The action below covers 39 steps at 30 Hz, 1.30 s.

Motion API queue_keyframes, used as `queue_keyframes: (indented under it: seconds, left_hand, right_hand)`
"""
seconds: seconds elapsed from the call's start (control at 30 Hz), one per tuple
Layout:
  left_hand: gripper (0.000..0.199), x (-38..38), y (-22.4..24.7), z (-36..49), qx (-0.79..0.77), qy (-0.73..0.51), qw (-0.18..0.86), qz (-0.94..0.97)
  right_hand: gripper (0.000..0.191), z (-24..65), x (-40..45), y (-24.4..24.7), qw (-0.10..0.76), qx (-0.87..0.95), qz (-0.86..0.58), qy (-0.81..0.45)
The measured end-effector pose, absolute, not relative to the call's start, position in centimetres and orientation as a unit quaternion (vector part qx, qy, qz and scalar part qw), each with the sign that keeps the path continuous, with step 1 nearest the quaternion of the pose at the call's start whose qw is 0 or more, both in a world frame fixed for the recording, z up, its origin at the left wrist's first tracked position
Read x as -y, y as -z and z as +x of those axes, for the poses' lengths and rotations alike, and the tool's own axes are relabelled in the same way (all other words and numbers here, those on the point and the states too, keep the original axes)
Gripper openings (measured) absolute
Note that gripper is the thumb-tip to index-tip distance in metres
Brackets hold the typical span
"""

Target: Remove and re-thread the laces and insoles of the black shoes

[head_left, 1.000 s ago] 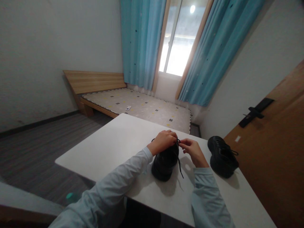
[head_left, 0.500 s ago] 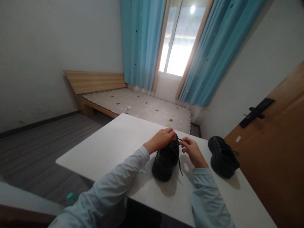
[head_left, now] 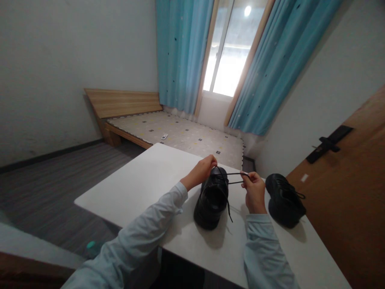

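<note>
A black shoe (head_left: pixel 210 204) stands upright on the white table (head_left: pixel 132 184), its heel toward me and its opening facing up. My right hand (head_left: pixel 254 190) is to the right of the shoe, fingers pinched on a black shoelace (head_left: pixel 234 174) that stretches across from the shoe in two strands. At the toe's left side, my left hand (head_left: pixel 207 166) is closed with its fingertips at the lace; its grip there is small and partly hidden. One loose lace end hangs down the shoe's right side to the table.
A second black shoe (head_left: pixel 284 200) stands at the table's right edge, near the wooden door (head_left: pixel 345 192). Beyond the table is a bed (head_left: pixel 186 132) with a small white object (head_left: pixel 164 137) on it. Blue curtains (head_left: pixel 185 56) flank the window.
My right hand has moved right, away from the shoe, drawing the lace out taut. My left hand has lifted slightly off the shoe's top toward its toe, uncovering more of the shoe.
</note>
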<state>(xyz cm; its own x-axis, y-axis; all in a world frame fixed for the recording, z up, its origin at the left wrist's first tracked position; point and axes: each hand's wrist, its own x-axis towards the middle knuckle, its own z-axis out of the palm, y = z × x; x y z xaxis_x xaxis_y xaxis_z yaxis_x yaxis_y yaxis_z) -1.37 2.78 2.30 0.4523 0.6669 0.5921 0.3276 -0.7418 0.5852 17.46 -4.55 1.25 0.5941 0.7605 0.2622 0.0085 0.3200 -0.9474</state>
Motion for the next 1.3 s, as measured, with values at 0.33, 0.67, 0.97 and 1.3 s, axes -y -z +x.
queue_keyframes:
  seconds: [0.33,0.67,0.97,1.3]
  left_hand:
    - [0.026,-2.9,-2.6,-1.0,-0.196,-0.531,0.574,0.591]
    - [0.034,-3.1,-4.0,-2.8,-0.136,-0.579,0.617,0.515]
    - [0.037,-3.6,-4.3,-2.9,-0.163,-0.604,0.475,0.618]
    - [0.031,-3.6,-4.0,-3.1,-0.188,-0.569,0.399,0.694]
  right_hand:
    - [0.019,18.0,5.0,-1.0,0.61,0.358,-0.591,-0.387]
    - [0.038,17.6,4.8,-0.2,0.583,0.402,-0.56,-0.431]
    - [0.023,18.1,4.1,0.5,0.535,0.498,-0.617,-0.291]
    - [0.017,17.8,5.1,-0.7,0.561,0.452,-0.504,-0.476]
